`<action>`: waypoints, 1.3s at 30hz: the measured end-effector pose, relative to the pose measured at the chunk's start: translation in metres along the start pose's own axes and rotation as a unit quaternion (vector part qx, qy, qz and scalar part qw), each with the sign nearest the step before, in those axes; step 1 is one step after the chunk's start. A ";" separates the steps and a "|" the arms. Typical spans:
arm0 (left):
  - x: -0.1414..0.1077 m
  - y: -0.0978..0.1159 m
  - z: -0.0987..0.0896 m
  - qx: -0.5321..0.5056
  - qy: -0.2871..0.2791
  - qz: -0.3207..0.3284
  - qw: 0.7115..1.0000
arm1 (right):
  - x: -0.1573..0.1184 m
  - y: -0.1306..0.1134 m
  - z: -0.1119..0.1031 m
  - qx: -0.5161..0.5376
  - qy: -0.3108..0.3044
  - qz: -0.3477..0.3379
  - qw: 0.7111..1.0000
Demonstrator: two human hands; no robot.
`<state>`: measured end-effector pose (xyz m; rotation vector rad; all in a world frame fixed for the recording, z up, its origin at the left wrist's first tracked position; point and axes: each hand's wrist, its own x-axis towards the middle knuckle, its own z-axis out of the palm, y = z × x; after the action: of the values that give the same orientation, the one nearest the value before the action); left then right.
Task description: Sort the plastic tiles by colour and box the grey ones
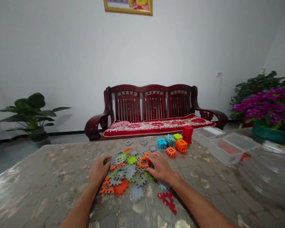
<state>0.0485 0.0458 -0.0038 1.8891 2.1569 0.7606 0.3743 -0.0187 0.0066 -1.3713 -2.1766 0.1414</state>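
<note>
A heap of flat plastic interlocking tiles [130, 172], mostly grey with some lime green and orange, lies on the table before me. My right hand [159, 166] is at the heap's right side, its fingers and thumb closed on the edge of an orange tile with an open middle [143, 161]. Against the left edge of the heap rests my left hand [99, 170], thumb and forefinger apart, with no held tile showing. Nearest to it are an orange triangular tile [106, 186] and a solid orange square tile [121, 188]. A red triangular tile [168, 201] lies beside my right forearm.
Sorted stacks stand behind my right hand: blue [161, 143], teal [170, 140], green [178, 136], orange [181, 146] and red [187, 134]. Clear plastic boxes [224, 151] and a clear lidded container [268, 174] occupy the right. Beyond the patterned table [61, 177] is a wooden bench [154, 104].
</note>
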 end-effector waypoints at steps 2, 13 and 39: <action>0.000 0.000 -0.001 0.002 -0.001 0.004 1.000 | 0.000 0.001 0.002 0.002 0.009 0.005 1.000; -0.001 0.001 -0.002 0.004 0.005 0.011 1.000 | -0.001 -0.004 0.004 -0.001 0.019 0.016 1.000; -0.001 0.003 -0.004 0.020 -0.003 0.000 1.000 | -0.006 -0.013 0.003 -0.009 0.065 0.003 0.998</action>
<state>0.0496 0.0441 0.0010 1.9074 2.1841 0.7171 0.3645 -0.0298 0.0067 -1.3571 -2.0714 0.0336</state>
